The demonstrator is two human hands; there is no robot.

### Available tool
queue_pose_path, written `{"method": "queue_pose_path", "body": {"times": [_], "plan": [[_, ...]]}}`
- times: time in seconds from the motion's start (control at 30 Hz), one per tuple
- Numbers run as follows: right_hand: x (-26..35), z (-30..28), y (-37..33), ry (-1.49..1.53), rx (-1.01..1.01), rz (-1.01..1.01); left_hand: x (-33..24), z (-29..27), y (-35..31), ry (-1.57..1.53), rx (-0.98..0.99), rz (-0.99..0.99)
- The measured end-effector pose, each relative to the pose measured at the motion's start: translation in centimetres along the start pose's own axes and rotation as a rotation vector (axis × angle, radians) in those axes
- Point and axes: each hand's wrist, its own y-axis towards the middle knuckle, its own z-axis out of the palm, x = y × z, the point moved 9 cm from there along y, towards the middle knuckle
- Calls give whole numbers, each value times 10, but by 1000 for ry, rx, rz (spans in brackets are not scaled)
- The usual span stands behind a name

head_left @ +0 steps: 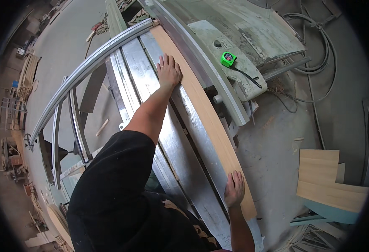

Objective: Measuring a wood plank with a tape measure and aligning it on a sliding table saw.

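Observation:
A long light wooden strip [201, 109] lies along the metal table of a sliding saw [167, 138], against the machine's fence. My left hand [168, 70] rests flat on the strip's far part, fingers spread. My right hand [234, 189] presses flat on the strip's near end. Neither hand grips anything; both palms lie on the wood.
A green tape measure [228, 59] sits on the machine's worn grey-green top [243, 38]. A curved metal rail [87, 67] runs along the left. Cut wooden panels [325, 178] lie on the concrete floor at right, beside cables [319, 46]. Stacked timber stands far left.

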Motion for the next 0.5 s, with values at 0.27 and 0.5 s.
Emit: {"method": "queue_pose_path", "body": {"times": [0.27,0.5], "plan": [[20,-10,30,15,29,-5,22,-11,30,-8,59,29],[29,-16,48,-17,32,-6,27,-2,66,46,502,78]]}}
